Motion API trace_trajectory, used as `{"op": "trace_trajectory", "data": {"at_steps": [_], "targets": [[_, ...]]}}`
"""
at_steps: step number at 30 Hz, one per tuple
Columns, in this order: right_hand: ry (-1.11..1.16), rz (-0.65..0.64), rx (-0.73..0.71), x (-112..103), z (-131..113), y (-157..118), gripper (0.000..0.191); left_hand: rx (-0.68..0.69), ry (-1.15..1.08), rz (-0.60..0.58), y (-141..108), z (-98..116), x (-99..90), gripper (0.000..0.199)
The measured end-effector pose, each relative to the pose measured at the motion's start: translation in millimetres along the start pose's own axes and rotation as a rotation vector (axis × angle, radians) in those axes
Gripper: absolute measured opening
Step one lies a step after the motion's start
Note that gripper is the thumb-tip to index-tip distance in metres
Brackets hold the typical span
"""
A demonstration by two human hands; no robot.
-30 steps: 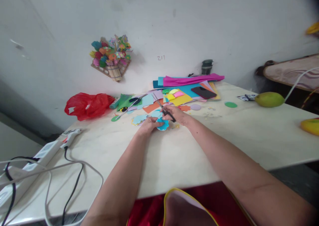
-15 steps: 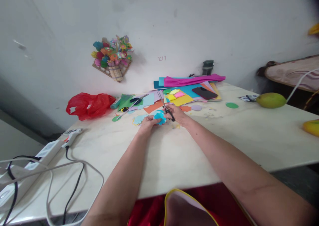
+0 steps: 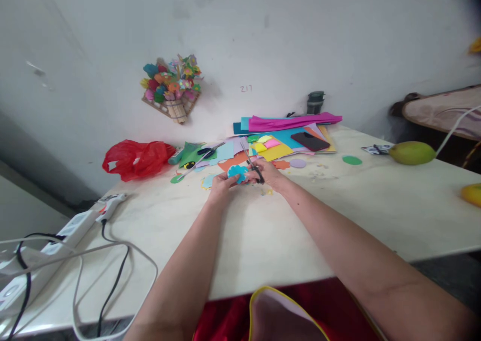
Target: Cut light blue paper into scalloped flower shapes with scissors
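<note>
A light blue paper piece with a scalloped edge (image 3: 236,172) is pinched by my left hand (image 3: 222,185) above the table. Close on its right, my right hand (image 3: 266,175) is closed around a pair of scissors (image 3: 255,169) with dark handles, the blades pointing up and away. The fingertips of my right hand also reach the blue paper's right edge. Beyond both hands lies orange paper (image 3: 240,159), and a pale blue and yellow scalloped piece (image 3: 207,182) rests just left of my left hand.
Coloured sheets (image 3: 285,130) and a phone (image 3: 310,141) lie at the back. A second pair of scissors (image 3: 206,151) sits beside a red plastic bag (image 3: 139,158). At left are a glue gun (image 3: 111,206) and a power strip (image 3: 56,251) with cables. A mango (image 3: 411,152) lies right.
The blue paper has turned in my fingers and now shows more of its face, shifted slightly left. The scissors remain in my right hand. The whole view has shifted slightly.
</note>
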State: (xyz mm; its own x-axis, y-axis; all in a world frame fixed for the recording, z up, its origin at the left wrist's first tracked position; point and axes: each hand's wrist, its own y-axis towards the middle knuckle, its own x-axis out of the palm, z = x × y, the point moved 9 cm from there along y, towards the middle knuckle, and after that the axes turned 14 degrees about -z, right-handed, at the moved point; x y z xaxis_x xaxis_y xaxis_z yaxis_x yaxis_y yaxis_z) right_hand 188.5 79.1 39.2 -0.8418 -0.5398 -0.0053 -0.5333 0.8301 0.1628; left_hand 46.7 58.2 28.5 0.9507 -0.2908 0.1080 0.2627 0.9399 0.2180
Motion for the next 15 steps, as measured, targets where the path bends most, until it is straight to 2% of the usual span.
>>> {"op": "trace_trajectory", "data": {"at_steps": [7,15], "targets": [[-0.092,-0.039,0.084,3,0,-4,0.033,0.036,-0.074,0.093,-2,4,-7.2,0.028],[-0.082,-0.197,0.118,13,4,-6,0.027,0.051,-0.209,0.181,-4,4,-16.5,0.031]]}}
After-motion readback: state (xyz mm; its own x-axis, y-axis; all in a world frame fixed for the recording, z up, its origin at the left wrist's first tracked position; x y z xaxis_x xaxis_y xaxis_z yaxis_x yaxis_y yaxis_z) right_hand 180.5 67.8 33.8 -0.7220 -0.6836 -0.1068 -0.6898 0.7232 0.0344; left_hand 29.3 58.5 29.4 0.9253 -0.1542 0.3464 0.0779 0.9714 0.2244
